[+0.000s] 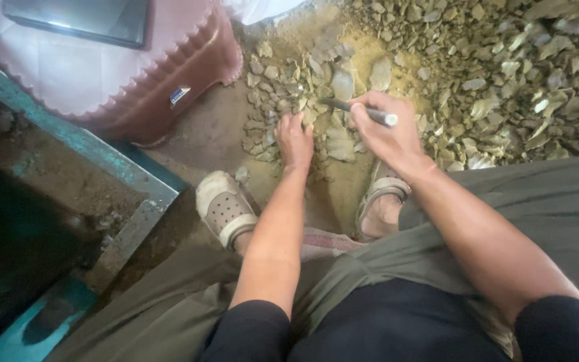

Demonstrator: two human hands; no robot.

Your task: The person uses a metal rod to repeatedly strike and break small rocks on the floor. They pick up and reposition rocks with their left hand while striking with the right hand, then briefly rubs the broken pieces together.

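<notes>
My right hand grips a dark metal rod with a pale end, its tip pointing left into a patch of grey-green stone chips on the sandy ground. Just left of it, my left hand reaches down with curled fingers resting on the chips; whether it holds a piece is hidden. Both hands work between my feet, which wear pale sandals.
A large heap of the same stone pieces fills the upper right. A reddish-brown plastic stool with a dark flat device on top stands at the upper left. A teal-edged metal frame runs along the left.
</notes>
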